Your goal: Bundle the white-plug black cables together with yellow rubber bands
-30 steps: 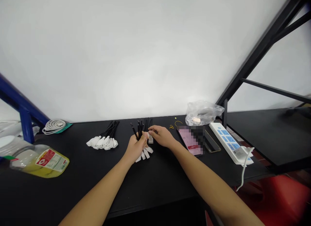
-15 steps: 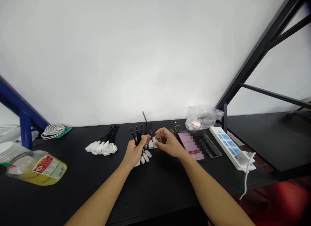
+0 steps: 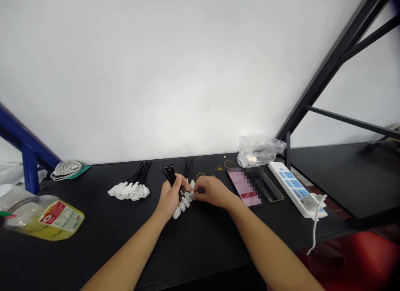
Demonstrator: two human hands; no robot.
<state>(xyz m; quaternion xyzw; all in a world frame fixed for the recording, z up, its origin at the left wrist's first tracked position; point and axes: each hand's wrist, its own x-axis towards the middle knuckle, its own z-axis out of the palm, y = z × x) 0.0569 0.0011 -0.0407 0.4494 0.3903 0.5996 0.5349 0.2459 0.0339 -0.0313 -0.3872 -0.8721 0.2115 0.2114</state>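
left hand (image 3: 170, 198) closes snugly around a bunch of black cables (image 3: 170, 174), keeping the white plugs (image 3: 183, 204) fanned below. right hand (image 3: 212, 192) is half curled, fingertips (image 3: 195, 194) at the plugs, any grip hidden.

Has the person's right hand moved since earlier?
Yes, the right hand moved toward the person; its fingers now line up with the lower end of the phone, not the top.

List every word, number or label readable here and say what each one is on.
"00:00" (unsure, blurred digits): screen of the phone, which is partly pixelated.
Red button on the phone: too small to read.
Label on the plastic bottle: too small to read.
Sticker on the power strip: too blurred to read.
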